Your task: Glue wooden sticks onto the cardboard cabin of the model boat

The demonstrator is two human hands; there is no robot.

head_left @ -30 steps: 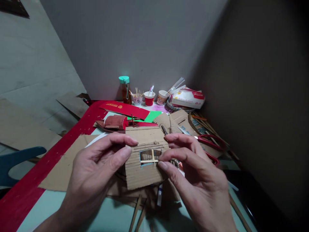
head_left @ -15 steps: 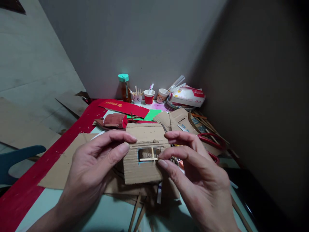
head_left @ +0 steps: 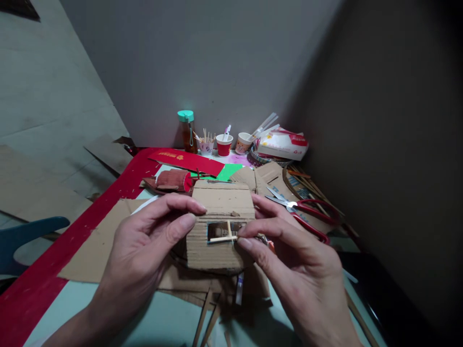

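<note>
The left hand [head_left: 144, 241] pinches the left edge of a cardboard piece [head_left: 220, 226] between thumb and forefinger, holding it above the table [head_left: 159, 318]. The right hand [head_left: 292, 260] grips its right edge, thumb and forefinger touching a thin stick [head_left: 222, 238] laid across the cut-out window. Red scissors [head_left: 307, 214] lie just beyond the right hand, with paper cups [head_left: 224, 144] and a bottle [head_left: 187, 131] by the wall.
</note>
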